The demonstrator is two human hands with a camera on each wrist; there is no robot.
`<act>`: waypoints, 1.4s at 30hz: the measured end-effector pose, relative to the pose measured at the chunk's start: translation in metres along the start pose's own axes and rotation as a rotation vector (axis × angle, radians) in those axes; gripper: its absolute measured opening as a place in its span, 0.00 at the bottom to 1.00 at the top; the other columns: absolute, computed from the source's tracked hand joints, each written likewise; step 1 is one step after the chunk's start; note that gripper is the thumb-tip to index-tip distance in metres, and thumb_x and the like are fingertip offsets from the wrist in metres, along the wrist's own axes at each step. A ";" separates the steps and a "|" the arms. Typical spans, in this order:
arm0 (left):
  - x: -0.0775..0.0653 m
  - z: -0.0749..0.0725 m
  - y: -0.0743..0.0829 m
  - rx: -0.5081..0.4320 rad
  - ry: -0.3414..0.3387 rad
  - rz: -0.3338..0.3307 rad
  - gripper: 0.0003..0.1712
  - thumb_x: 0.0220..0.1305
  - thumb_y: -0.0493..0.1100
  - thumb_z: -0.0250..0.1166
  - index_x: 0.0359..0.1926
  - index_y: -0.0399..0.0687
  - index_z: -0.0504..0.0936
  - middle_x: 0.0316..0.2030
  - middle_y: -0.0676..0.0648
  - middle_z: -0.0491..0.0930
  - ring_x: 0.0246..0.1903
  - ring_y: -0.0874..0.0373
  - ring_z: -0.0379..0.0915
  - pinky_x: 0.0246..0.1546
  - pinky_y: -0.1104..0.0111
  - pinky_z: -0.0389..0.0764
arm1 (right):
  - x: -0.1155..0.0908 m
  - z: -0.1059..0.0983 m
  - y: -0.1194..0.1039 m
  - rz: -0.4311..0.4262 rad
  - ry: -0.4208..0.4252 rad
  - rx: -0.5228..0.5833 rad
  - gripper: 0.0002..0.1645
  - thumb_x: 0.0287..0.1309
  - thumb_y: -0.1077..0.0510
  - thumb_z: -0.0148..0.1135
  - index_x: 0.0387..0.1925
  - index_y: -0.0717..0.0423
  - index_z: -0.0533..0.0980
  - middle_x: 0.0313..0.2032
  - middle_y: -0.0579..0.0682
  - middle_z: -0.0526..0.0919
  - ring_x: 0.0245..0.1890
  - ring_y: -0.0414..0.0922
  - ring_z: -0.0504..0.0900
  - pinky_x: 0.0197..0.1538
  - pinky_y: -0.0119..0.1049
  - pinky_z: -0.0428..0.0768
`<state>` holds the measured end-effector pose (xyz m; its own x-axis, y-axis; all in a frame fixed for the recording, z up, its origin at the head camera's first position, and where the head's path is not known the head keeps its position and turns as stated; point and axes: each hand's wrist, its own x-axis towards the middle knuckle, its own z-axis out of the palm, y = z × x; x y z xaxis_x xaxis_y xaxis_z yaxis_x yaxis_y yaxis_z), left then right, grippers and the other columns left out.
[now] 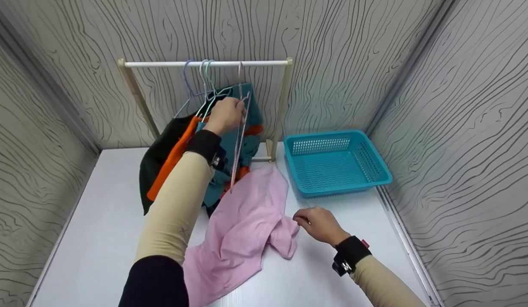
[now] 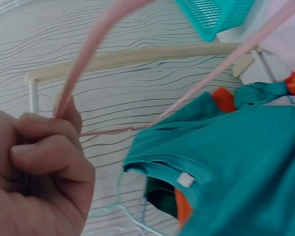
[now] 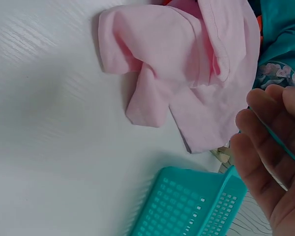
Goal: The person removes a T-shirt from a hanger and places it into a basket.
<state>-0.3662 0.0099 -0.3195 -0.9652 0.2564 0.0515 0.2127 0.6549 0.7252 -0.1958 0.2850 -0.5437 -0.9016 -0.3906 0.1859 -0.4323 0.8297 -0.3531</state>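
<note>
One pink top (image 1: 240,238) lies nearest on the white table (image 1: 328,281), rumpled, its long axis slanting from the head view's lower left toward the rack's foot, a loose fold jutting right. Just beside that fold hovers the right hand (image 1: 319,224), fingers loosely bent, holding nothing. Farther in, the left hand (image 1: 226,115) grips a pink hanger (image 2: 86,51), which runs lengthwise near to far, its lower end slanting down at the top; whether they touch, I cannot tell. If it swings, that end could snag the pink cloth or the teal shirt (image 2: 236,132) alongside. Beyond stand the basket (image 1: 323,168) and the rack (image 1: 161,65), which a hard tug might tip.
</note>
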 end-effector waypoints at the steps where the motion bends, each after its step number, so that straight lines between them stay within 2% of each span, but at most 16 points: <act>1: 0.003 0.000 0.003 -0.005 0.011 0.000 0.22 0.78 0.46 0.40 0.45 0.39 0.80 0.25 0.50 0.76 0.24 0.60 0.71 0.27 0.71 0.68 | -0.002 0.002 -0.001 -0.001 0.001 0.004 0.05 0.61 0.58 0.64 0.33 0.50 0.85 0.27 0.39 0.86 0.27 0.33 0.81 0.34 0.33 0.79; 7: 0.017 -0.001 0.010 -0.010 0.061 -0.022 0.22 0.78 0.46 0.41 0.46 0.40 0.80 0.25 0.51 0.78 0.24 0.60 0.71 0.27 0.71 0.67 | -0.011 0.011 -0.005 0.027 -0.023 0.028 0.06 0.61 0.57 0.64 0.33 0.49 0.85 0.27 0.38 0.86 0.27 0.33 0.80 0.33 0.33 0.78; 10: 0.022 0.001 0.006 -0.006 0.083 -0.041 0.23 0.78 0.47 0.40 0.45 0.40 0.81 0.25 0.50 0.79 0.25 0.58 0.71 0.28 0.71 0.66 | -0.013 0.014 -0.006 0.041 -0.054 0.039 0.06 0.62 0.56 0.63 0.34 0.48 0.85 0.26 0.37 0.85 0.28 0.32 0.80 0.34 0.33 0.78; 14: 0.026 0.007 -0.002 -0.034 0.094 -0.087 0.23 0.79 0.47 0.40 0.49 0.39 0.79 0.30 0.48 0.80 0.30 0.57 0.73 0.31 0.70 0.68 | -0.013 0.017 -0.008 0.042 -0.066 0.046 0.06 0.62 0.56 0.62 0.34 0.48 0.85 0.26 0.37 0.85 0.27 0.33 0.80 0.34 0.33 0.78; 23: 0.026 0.028 -0.006 -0.165 0.005 -0.117 0.21 0.78 0.47 0.42 0.59 0.41 0.73 0.42 0.42 0.78 0.39 0.54 0.76 0.47 0.64 0.78 | -0.009 0.022 -0.009 0.058 -0.096 0.042 0.06 0.62 0.56 0.62 0.34 0.48 0.85 0.28 0.38 0.86 0.30 0.35 0.83 0.36 0.35 0.79; 26: 0.023 0.031 -0.008 -0.173 -0.027 -0.097 0.20 0.79 0.47 0.42 0.56 0.40 0.75 0.40 0.42 0.78 0.38 0.52 0.76 0.42 0.66 0.78 | -0.005 0.023 -0.009 0.069 -0.110 0.032 0.06 0.62 0.56 0.62 0.35 0.49 0.85 0.29 0.39 0.87 0.31 0.37 0.83 0.36 0.36 0.79; 30: 0.015 0.036 -0.018 -0.139 -0.062 -0.041 0.19 0.78 0.44 0.42 0.47 0.40 0.78 0.33 0.43 0.79 0.32 0.54 0.75 0.31 0.70 0.71 | 0.003 0.026 -0.011 0.116 -0.129 0.014 0.07 0.62 0.56 0.62 0.37 0.50 0.85 0.30 0.43 0.87 0.31 0.40 0.82 0.35 0.37 0.79; 34: 0.001 0.043 -0.037 -0.021 -0.107 -0.001 0.19 0.77 0.43 0.44 0.42 0.40 0.80 0.31 0.44 0.79 0.30 0.56 0.73 0.30 0.69 0.69 | 0.017 0.035 -0.017 0.175 -0.109 -0.004 0.09 0.60 0.55 0.64 0.41 0.53 0.82 0.30 0.48 0.86 0.30 0.44 0.82 0.33 0.41 0.78; 36: -0.009 0.047 -0.048 0.022 -0.139 0.002 0.19 0.76 0.43 0.45 0.44 0.38 0.81 0.31 0.45 0.78 0.30 0.56 0.71 0.31 0.68 0.69 | 0.026 0.041 -0.022 0.199 -0.097 -0.016 0.14 0.59 0.53 0.65 0.45 0.53 0.79 0.34 0.50 0.84 0.33 0.47 0.83 0.33 0.44 0.79; 38: -0.020 0.051 -0.059 0.020 -0.155 -0.014 0.19 0.76 0.44 0.44 0.45 0.38 0.80 0.31 0.46 0.75 0.30 0.56 0.71 0.31 0.67 0.70 | 0.036 0.048 -0.028 0.228 -0.103 -0.025 0.22 0.56 0.49 0.66 0.51 0.52 0.76 0.41 0.51 0.82 0.38 0.49 0.82 0.35 0.46 0.79; 42: -0.037 0.066 -0.079 -0.007 -0.180 -0.056 0.19 0.77 0.44 0.42 0.42 0.40 0.78 0.27 0.47 0.74 0.26 0.55 0.71 0.31 0.66 0.71 | 0.050 0.064 -0.045 0.258 -0.187 -0.022 0.41 0.51 0.41 0.70 0.64 0.47 0.67 0.59 0.55 0.71 0.54 0.54 0.75 0.43 0.53 0.80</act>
<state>-0.3370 -0.0044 -0.4235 -0.9326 0.3431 -0.1124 0.1577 0.6670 0.7282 -0.2229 0.2027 -0.5772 -0.9698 -0.2306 -0.0794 -0.1901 0.9187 -0.3462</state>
